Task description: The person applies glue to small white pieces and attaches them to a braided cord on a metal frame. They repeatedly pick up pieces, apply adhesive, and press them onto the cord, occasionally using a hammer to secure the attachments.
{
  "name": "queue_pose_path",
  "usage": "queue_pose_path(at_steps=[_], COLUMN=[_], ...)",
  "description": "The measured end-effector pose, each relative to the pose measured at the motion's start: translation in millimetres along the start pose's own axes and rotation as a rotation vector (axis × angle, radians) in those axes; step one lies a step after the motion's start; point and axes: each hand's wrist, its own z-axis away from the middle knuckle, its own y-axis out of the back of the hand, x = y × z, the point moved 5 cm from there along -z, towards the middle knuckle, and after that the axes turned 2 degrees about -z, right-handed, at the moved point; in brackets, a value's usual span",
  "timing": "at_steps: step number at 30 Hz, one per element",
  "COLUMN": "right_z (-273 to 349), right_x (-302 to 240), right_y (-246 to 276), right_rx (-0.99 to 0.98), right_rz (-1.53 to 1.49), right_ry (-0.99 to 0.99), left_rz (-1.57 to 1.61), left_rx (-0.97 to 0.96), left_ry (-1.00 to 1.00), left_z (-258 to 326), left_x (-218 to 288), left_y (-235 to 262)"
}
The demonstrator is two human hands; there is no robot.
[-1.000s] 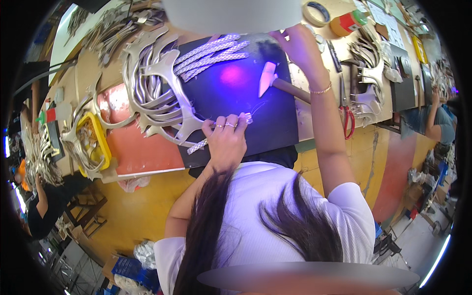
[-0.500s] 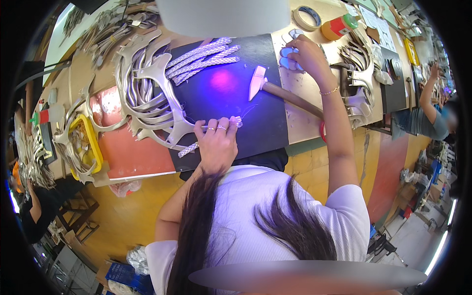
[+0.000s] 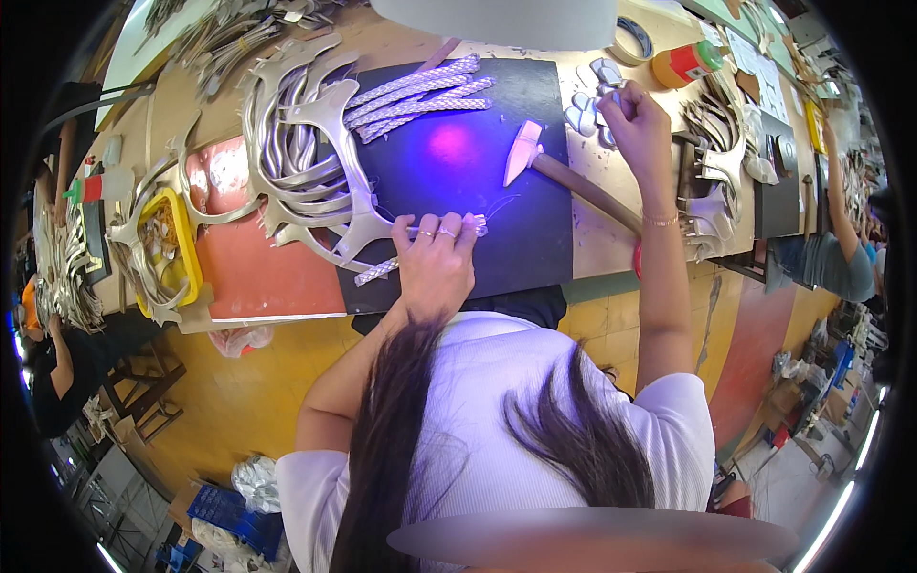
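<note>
My left hand (image 3: 437, 263) rests near the front of the black mat (image 3: 521, 224), closed over a silver braided strap (image 3: 375, 273). Loose threads stick out from the strap's far end, beyond my fingertips. My right hand (image 3: 638, 124) is raised at the right, its fingers pinched together beside a cluster of small, pale oval pieces (image 3: 580, 116). Whatever the pinch holds, if anything, is too small to make out. Between my hands lies a hammer (image 3: 585, 191), its head on the mat. A bundle of silver braided straps (image 3: 420, 100) lies at the mat's back.
Silver cut-out pieces (image 3: 330, 115) are piled left of the mat, others at the right. A tape roll (image 3: 632, 40) and a green-capped bottle (image 3: 686, 65) stand back right. A yellow tray (image 3: 196, 253) is far left. A white lamp-like shape (image 3: 497, 19) overhangs the top.
My right hand has drawn back from the oval pieces, toward me and rightward, its fingers now bunched. My left hand keeps its hold on the strap. The whole view has shifted slightly.
</note>
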Motion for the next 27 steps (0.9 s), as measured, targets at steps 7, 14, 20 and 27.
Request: queue_pose_path(at_steps=[7,14,20,27], right_z=[85.8,139.2,132.9,127.7], right_x=[-28.3,-47.4,-62.3,-66.5], right_y=[-54.3,-84.3,-69.7,-72.8], right_rx=[-0.396,-0.565,-0.502,-0.445], right_rz=[-0.624,-0.886,-0.320,-0.225], right_ry=[-0.178,-0.315,0.137,0.253], left_rz=[0.011,0.042,0.053,0.060], left_rx=[-0.005,-0.012,-0.026,-0.025], left_ry=[0.016,0.006,0.020,0.020], left_z=[0.4,2.7,2.8,2.4], left_x=[-1.0,-1.6,-1.6,-2.0], left_y=[-0.3,-3.1,-2.4,-2.7])
